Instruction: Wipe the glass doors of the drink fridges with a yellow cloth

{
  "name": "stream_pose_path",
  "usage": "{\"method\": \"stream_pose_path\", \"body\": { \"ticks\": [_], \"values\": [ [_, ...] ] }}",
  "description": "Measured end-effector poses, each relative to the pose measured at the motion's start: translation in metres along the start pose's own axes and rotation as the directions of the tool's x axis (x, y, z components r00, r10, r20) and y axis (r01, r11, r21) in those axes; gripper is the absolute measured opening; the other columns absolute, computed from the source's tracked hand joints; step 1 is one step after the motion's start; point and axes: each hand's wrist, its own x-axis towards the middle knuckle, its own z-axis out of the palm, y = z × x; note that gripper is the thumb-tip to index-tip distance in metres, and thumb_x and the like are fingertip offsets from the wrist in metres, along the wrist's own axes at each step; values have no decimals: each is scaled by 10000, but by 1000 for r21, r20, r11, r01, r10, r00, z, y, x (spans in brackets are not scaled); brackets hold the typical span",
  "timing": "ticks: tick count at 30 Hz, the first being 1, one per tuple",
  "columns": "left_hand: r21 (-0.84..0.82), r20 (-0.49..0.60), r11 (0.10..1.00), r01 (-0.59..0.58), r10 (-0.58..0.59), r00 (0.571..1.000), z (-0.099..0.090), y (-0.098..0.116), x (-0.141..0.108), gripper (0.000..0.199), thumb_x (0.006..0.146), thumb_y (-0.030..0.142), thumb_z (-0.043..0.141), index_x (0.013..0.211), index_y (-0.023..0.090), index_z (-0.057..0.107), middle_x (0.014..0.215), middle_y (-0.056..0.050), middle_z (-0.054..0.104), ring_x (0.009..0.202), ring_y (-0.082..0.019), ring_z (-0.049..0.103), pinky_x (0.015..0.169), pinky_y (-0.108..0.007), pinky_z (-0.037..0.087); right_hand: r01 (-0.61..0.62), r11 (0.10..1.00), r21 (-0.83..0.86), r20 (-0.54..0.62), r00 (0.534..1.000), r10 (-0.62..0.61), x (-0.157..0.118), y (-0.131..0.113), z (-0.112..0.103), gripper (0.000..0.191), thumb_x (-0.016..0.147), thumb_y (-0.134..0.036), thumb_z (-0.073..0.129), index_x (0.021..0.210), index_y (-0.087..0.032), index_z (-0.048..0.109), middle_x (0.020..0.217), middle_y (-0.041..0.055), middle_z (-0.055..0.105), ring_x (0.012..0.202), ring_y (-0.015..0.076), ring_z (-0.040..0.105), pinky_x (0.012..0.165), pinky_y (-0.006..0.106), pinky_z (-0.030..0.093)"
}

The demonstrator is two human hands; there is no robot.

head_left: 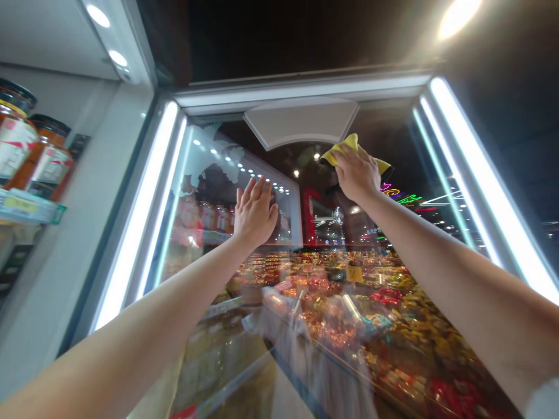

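Note:
A tall glass pane (314, 233) with reflections fills the middle of the view. My left hand (255, 214) lies flat against it, fingers stretched out and holding nothing. Higher up and to the right, my right hand (358, 174) presses a yellow cleaning cloth (350, 143) with a dark edge to the pane. The cloth's corners stick out above and to the right of my fingers, and part of it is hidden under the palm. Both arms reach up and forward.
Bright light strips (140, 215) run down both sides of the pane, inside a frame (305, 88). At left, dark-lidded jars (50, 157) stand on a shelf with a price strip (26, 205). Colourful wrapped goods appear in the glass, along with a reflected figure in pale clothes.

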Motion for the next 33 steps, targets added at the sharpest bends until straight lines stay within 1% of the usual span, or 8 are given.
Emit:
{"method": "stream_pose_path", "body": {
  "ticks": [7,12,16,20,23,28,31,33],
  "values": [
    [-53,-14,999,-4,3,1000,22,41,4,595,969,267,419,1557,180,446,1691,-98,368,1601,-288,246,1318,-577,148,316,947,54,147,936,-321,-29,-15,-6,504,1033,-273,424,1525,-324,520,1612,-9,496,1582,272,273,1261,570,327],
    [-77,-9,997,-30,30,1000,25,56,9,624,956,268,455,1576,202,425,1705,-77,343,1604,-290,237,1328,-555,125,145,987,-65,94,986,-139,-36,51,-29,505,1038,-289,414,1534,-282,509,1608,42,501,1546,331,341,1208,625,377],
    [-80,-9,996,-36,35,999,29,69,15,641,954,276,463,1590,218,404,1711,-67,330,1608,-292,222,1327,-568,114,10,995,-103,10,1000,-9,-25,42,-22,473,1032,-272,432,1488,-256,555,1616,61,484,1581,333,257,1256,628,290],
    [-81,-3,996,-35,35,999,33,87,18,636,948,274,462,1578,200,419,1706,-89,336,1606,-308,227,1318,-601,124,203,978,-53,156,969,-192,-45,16,-20,478,1034,-272,438,1496,-336,546,1631,-8,466,1579,268,281,1271,551,325],
    [-84,37,995,-52,55,998,33,96,20,638,948,278,470,1577,194,417,1708,-96,330,1605,-311,232,1313,-610,127,329,944,-29,227,922,-314,-68,40,-35,451,1050,-296,420,1466,-397,565,1609,-49,493,1535,233,371,1254,502,374],
    [-74,66,995,-71,76,995,35,102,24,631,955,293,469,1574,180,425,1702,-106,340,1604,-309,233,1317,-597,122,40,990,-133,51,998,-33,-48,105,-52,445,1023,-241,447,1439,-273,600,1543,61,563,1455,322,468,1164,564,462],
    [-82,46,995,-59,63,997,39,106,24,619,958,281,447,1569,182,434,1693,-111,359,1599,-316,248,1309,-622,139,-130,983,-129,-18,992,128,-20,95,-41,465,998,-210,482,1446,-255,600,1575,67,529,1493,360,411,1175,577,439],
    [-87,25,995,-48,51,998,44,111,23,605,963,259,417,1563,188,444,1685,-106,376,1594,-312,267,1308,-632,141,-76,991,-107,35,996,80,-10,76,-33,473,1003,-206,481,1460,-258,592,1613,53,490,1519,353,375,1200,575,407]
  ]
}}
